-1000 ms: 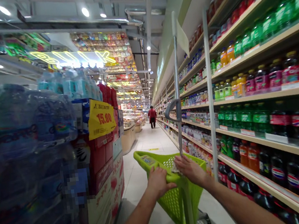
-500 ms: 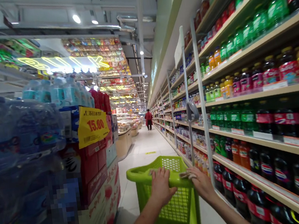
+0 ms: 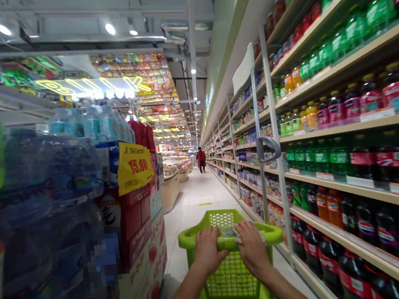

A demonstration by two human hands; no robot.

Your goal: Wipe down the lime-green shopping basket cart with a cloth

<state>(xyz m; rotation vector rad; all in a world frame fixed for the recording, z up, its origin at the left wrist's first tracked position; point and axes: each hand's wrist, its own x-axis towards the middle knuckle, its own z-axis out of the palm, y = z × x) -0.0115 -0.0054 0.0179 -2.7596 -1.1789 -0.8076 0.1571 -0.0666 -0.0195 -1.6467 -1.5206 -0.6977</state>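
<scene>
A lime-green plastic shopping cart (image 3: 238,286) stands in front of me, its basket walls pierced with holes. My left hand (image 3: 208,250) wraps over the left part of its handle bar (image 3: 272,233), fingers closed on it. My right hand (image 3: 252,250) grips the same bar to the right of the middle. Something thin and whitish (image 3: 236,234) shows by the right fingers; I cannot tell what it is. Little of the inside of the basket can be seen.
Drink shelves (image 3: 348,127) run along the right, with a metal pole and grey handle (image 3: 268,149) jutting out. Shrink-wrapped water bottles (image 3: 54,171) and a yellow price sign (image 3: 134,167) flank the left. A person in red (image 3: 201,160) is far down the aisle.
The cart has swung round to sit squarer before me. My right hand has shifted left along the bar, nearer the left hand. A blurred green shape has come in at the left edge.
</scene>
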